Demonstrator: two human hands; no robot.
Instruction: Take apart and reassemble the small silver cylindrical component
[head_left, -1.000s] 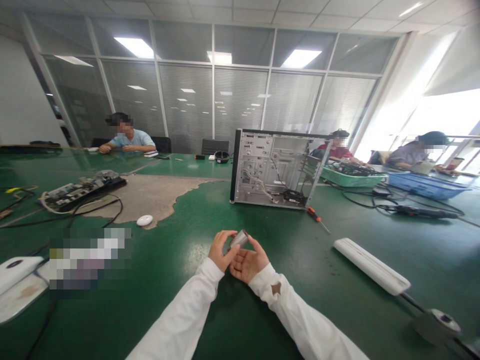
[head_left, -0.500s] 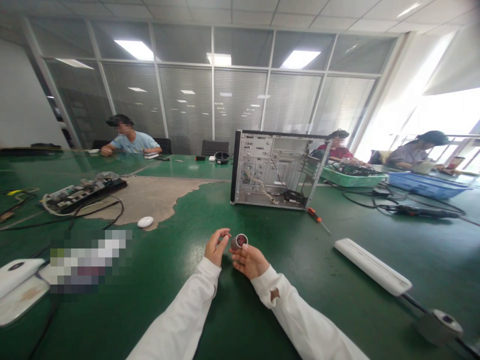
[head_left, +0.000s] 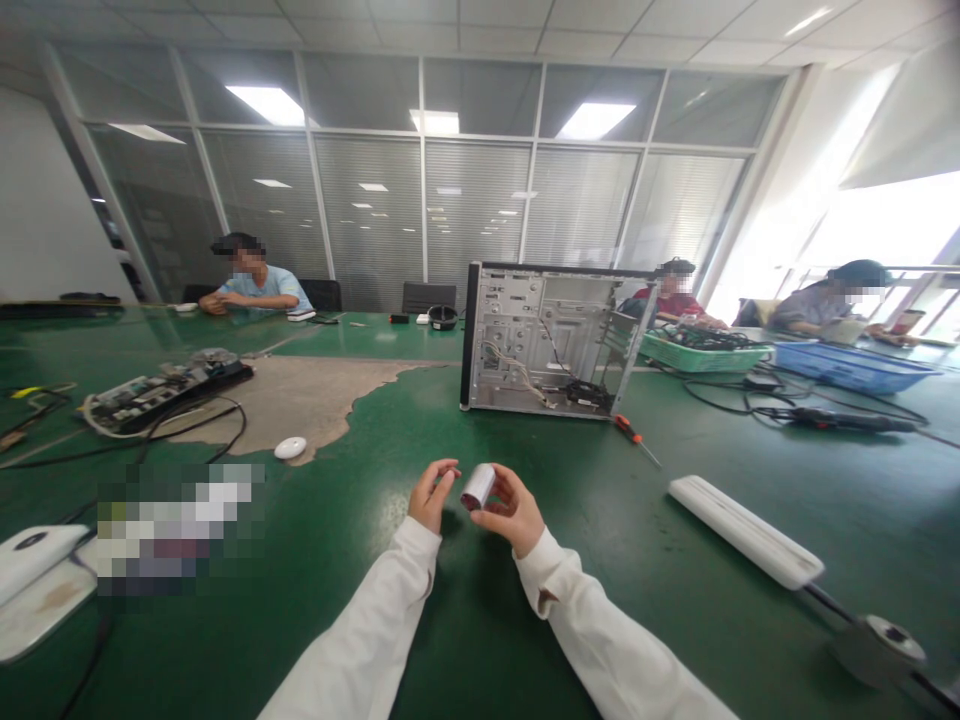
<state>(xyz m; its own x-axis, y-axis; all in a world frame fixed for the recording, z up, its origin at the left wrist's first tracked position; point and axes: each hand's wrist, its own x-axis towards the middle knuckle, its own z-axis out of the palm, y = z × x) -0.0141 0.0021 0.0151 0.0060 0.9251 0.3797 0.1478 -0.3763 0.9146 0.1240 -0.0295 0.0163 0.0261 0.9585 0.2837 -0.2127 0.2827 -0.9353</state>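
Grn table, glass wall w/ blinds, brt window R.

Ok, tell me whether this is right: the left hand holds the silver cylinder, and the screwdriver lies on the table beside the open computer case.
Wrong hand: the head view shows the right hand holding the silver cylinder. The screwdriver does lie on the table beside the open computer case.

Legible text: none. No lettering, label, brand, number or sign can be read in the head view.
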